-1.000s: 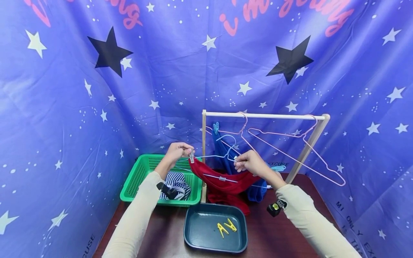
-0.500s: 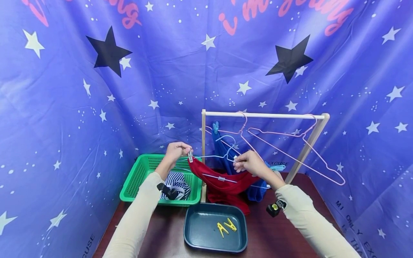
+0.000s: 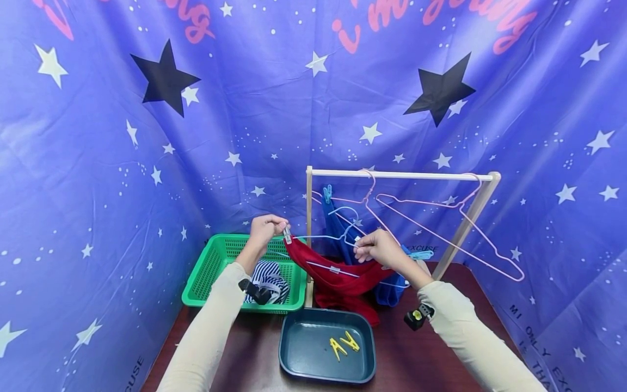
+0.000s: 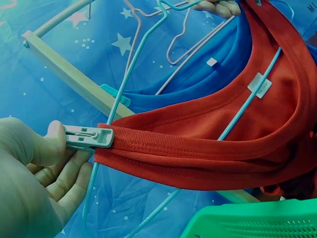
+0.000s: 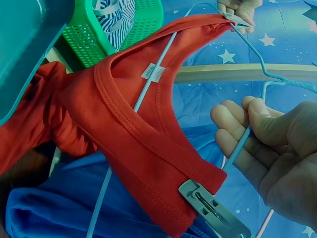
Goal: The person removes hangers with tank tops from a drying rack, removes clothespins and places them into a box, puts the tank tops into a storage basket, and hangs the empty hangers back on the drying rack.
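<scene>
My left hand [image 3: 264,231] pinches a pale grey clothespin [image 4: 89,136] between thumb and fingers. Its tip is clipped on one strap of a red sleeveless top [image 4: 208,158], over the arm of a light blue hanger [image 5: 237,148]. My right hand [image 3: 384,250] holds the hanger's other arm near the neck, thumb pressed against curled fingers. Below it, in the right wrist view, a second grey clothespin [image 5: 213,208] grips the other strap. The hanger's lower bar passes through the neck opening, behind a small white label [image 4: 260,85]. The top's lower part hangs down bunched.
Behind stands a wooden rack [image 3: 401,175] with pink hangers [image 3: 416,202], one bearing a blue garment [image 3: 333,218] with light blue clips. A green basket [image 3: 196,288] at left holds striped cloth [image 3: 269,277]. In front, a dark tray [image 3: 308,370] holds two yellow clothespins [image 3: 338,348].
My left hand has shifted slightly left with the clothespin and strap end, which now sits a little farther out along the hanger. The right hand keeps its place on the hanger.
</scene>
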`<state>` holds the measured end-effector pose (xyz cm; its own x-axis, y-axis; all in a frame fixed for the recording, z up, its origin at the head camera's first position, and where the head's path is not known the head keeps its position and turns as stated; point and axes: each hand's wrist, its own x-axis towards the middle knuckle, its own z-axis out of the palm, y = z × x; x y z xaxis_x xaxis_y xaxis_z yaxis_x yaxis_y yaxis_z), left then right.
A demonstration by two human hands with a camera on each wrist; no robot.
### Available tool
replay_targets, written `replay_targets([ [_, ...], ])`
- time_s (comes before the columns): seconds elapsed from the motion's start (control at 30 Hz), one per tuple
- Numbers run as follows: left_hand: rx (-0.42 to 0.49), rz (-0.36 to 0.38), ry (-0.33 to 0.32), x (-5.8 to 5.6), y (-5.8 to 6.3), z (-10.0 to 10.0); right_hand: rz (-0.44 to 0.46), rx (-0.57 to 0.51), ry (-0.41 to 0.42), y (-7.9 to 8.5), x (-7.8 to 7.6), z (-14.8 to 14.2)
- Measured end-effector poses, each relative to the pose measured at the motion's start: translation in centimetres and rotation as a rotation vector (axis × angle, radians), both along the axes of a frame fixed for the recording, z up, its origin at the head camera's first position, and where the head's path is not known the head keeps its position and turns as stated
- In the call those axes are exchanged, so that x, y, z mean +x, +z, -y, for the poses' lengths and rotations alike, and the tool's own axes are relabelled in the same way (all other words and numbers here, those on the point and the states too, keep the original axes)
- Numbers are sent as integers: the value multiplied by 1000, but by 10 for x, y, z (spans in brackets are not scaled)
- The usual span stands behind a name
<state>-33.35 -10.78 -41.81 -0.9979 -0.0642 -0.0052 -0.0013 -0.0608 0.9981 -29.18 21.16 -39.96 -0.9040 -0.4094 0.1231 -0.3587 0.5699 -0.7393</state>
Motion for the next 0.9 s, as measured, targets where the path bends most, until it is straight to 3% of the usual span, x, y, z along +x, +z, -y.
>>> replay_targets([
  [0.27,-2,-11,40,1,3,0,-27,-58,57,0,1,-1],
  [0.47,-1,-47,60,2,4,-2,18,-32,4,-1,-1,2],
  [0.9,38,-216,68,3,0,-3,9,-20,3,1,2,3],
])
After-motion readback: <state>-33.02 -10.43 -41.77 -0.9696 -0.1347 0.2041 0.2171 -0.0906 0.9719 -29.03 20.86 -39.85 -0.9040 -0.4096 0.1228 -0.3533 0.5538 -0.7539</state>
